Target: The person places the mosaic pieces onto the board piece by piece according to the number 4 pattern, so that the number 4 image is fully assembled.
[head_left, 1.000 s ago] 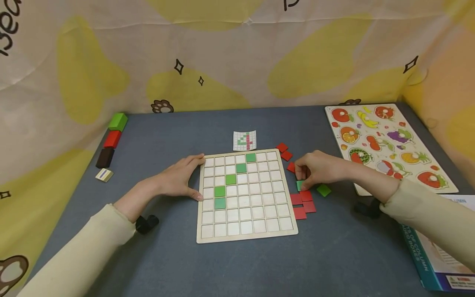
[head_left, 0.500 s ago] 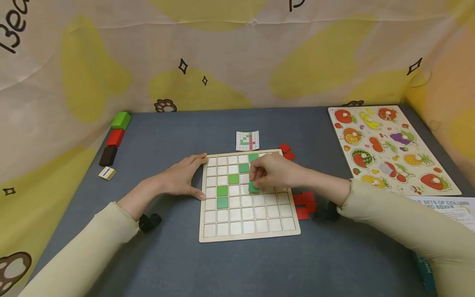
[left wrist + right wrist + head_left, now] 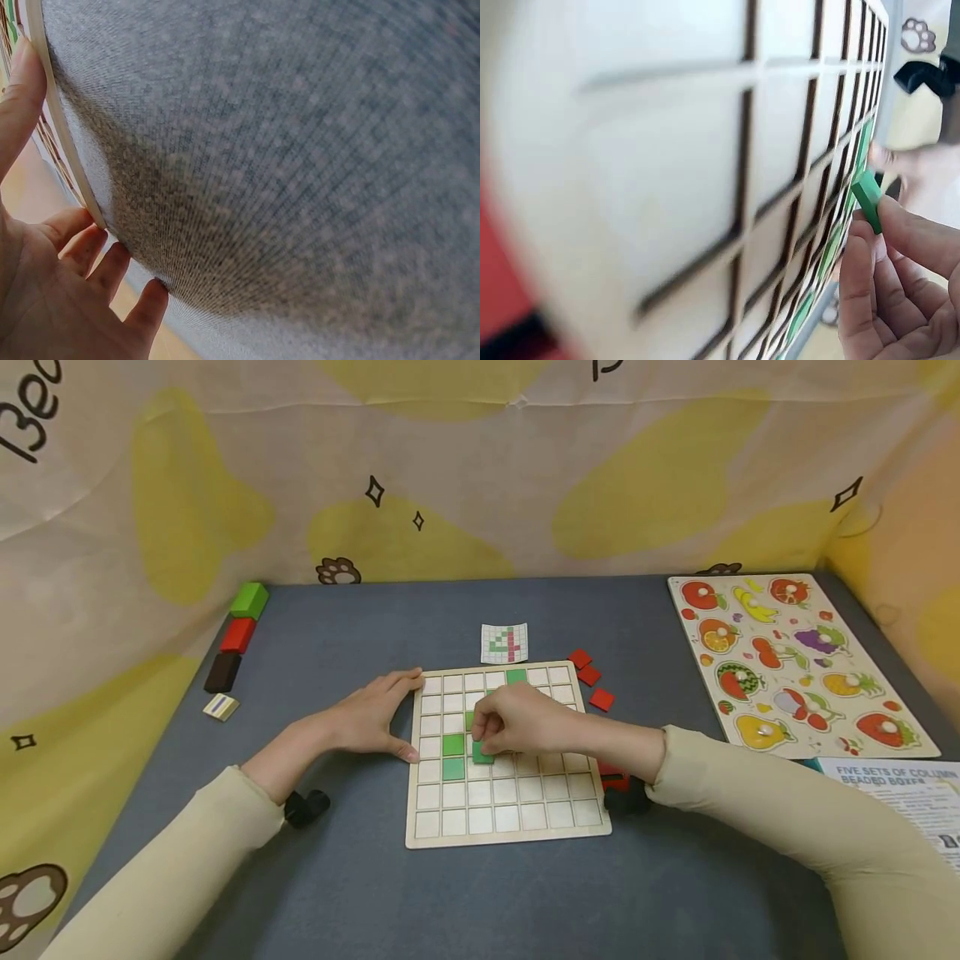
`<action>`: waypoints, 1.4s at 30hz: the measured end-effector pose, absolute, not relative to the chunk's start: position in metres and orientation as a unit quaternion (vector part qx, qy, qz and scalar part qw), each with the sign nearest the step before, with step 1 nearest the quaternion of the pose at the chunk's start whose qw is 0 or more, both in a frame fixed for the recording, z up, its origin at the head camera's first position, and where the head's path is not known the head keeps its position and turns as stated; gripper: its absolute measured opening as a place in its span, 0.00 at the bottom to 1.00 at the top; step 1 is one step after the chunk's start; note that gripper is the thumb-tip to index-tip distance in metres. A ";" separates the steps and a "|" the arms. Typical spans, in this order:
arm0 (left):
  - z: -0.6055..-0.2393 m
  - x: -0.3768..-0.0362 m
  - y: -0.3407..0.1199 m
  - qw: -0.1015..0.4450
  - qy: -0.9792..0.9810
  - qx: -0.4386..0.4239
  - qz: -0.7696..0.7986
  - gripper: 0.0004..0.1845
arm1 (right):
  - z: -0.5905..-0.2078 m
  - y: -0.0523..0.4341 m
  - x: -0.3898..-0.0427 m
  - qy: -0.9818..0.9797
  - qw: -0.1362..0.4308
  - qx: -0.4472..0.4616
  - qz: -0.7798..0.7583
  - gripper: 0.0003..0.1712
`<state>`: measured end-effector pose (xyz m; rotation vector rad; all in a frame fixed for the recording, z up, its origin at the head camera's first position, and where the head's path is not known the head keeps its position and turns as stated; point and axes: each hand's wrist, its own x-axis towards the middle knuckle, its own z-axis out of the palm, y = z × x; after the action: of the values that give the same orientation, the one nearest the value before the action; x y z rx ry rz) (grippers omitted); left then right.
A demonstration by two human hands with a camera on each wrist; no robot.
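A wooden grid board [image 3: 510,838] with white squares lies on the table. Green tiles [image 3: 453,744] fill several of its squares in a slanting line, partly covered by the right hand. My right hand [image 3: 525,720] is over the board, pinching a green square tile [image 3: 867,196] between thumb and fingertips. In the right wrist view that tile is tilted, close over the grid. My left hand [image 3: 367,717] is spread along the board's left edge, with thumb and fingertips touching the frame; the left wrist view has its fingers [image 3: 112,266] at the board's corner.
Behind the board is a small pattern card [image 3: 504,644]. Loose red tiles [image 3: 602,699] lie to its right, some under the right wrist. A fruit puzzle board [image 3: 795,668] and a printed box [image 3: 892,785] are at right; coloured blocks [image 3: 237,635] line the left edge.
My right hand picked up a green tile from the table right of the board and carried it left over the grid. The left hand keeps its place on the board's edge.
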<state>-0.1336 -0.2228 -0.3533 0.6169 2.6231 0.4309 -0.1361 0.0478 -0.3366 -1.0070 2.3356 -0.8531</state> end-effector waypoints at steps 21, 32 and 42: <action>-0.352 -0.134 -0.223 0.212 0.940 0.219 0.150 0.60 | -0.327 0.191 -0.175 0.899 0.281 -0.246 -0.228 0.04; -0.352 -0.134 -0.222 0.209 0.941 0.220 0.152 0.60 | -0.321 0.210 -0.168 0.878 0.339 -0.309 -0.135 0.20; -0.350 -0.133 -0.221 0.213 0.941 0.216 0.151 0.59 | -0.319 0.206 -0.164 0.868 0.326 -0.350 -0.136 0.15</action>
<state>-0.1333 -0.2207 -0.3499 0.6001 2.6121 0.4191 -0.1639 0.2058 -0.3194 -0.9174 2.2746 -0.3570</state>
